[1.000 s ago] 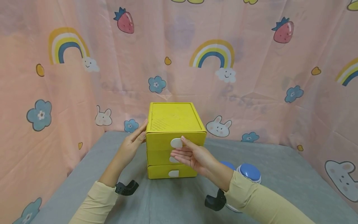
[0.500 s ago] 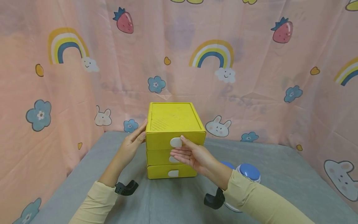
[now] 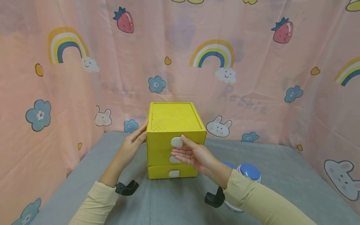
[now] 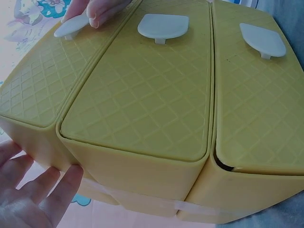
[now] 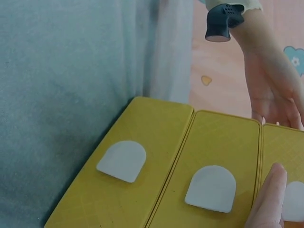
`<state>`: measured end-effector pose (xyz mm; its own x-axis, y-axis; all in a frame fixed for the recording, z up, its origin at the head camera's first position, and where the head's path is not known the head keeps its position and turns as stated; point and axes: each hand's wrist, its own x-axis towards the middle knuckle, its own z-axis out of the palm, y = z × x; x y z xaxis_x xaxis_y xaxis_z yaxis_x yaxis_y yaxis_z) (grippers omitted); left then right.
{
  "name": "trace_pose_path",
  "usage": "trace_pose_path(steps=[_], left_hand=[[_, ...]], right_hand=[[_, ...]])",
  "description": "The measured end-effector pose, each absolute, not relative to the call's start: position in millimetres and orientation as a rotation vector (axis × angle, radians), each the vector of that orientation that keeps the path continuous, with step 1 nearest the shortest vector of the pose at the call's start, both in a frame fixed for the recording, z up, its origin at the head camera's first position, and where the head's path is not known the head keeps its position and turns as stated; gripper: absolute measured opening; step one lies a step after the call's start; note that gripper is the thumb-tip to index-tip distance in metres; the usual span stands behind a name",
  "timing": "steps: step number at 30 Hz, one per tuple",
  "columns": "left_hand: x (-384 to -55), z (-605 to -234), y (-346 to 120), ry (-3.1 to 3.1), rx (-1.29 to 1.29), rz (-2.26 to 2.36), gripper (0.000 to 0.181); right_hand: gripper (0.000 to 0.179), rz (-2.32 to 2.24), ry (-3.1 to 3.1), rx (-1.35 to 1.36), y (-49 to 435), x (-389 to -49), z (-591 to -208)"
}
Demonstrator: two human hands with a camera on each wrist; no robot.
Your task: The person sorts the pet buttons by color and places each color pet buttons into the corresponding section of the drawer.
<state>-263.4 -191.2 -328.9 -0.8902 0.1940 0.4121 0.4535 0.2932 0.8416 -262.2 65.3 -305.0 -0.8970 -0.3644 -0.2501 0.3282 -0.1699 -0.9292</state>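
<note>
A yellow cabinet (image 3: 175, 117) of three stacked drawers stands on the table, each front bearing a white rounded handle. My left hand (image 3: 132, 143) lies against its left side near the top, and in the left wrist view its spread fingertips (image 4: 71, 178) touch the side wall. My right hand (image 3: 197, 154) is in front and pinches the right edge of the top drawer's handle (image 3: 176, 142), thumb uppermost. Its other fingers extend below, overlapping the middle handle (image 3: 174, 159). The bottom handle (image 3: 174, 173) shows freely. All three drawers look pushed in.
Two round blue-topped white objects (image 3: 249, 172) stand to the right, partly hidden behind my right forearm. A grey cloth (image 3: 157, 203) covers the table. Behind hangs a pink printed curtain (image 3: 180, 84). Black wrist cameras (image 3: 127, 188) hang under both wrists.
Both hands keep their places on the cabinet and the drawers look the same. Only a very slight shift of the whole head view shows.
</note>
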Motion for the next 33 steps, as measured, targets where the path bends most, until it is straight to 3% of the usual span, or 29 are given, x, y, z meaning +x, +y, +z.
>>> trace_pose_path(steps=[11,33], left_hand=[[-265.0,-331.3,-192.4,-2.360,-0.567,-1.646,0.051],[-263.0,-328.5,-192.5,-2.355,-0.557,-1.644,0.052]], right_hand=[[0.055,-2.093,1.727,-0.055,73.5,-260.8,-307.3],[0.069,-1.806,1.802,-0.131,87.6,-262.2,-346.0]])
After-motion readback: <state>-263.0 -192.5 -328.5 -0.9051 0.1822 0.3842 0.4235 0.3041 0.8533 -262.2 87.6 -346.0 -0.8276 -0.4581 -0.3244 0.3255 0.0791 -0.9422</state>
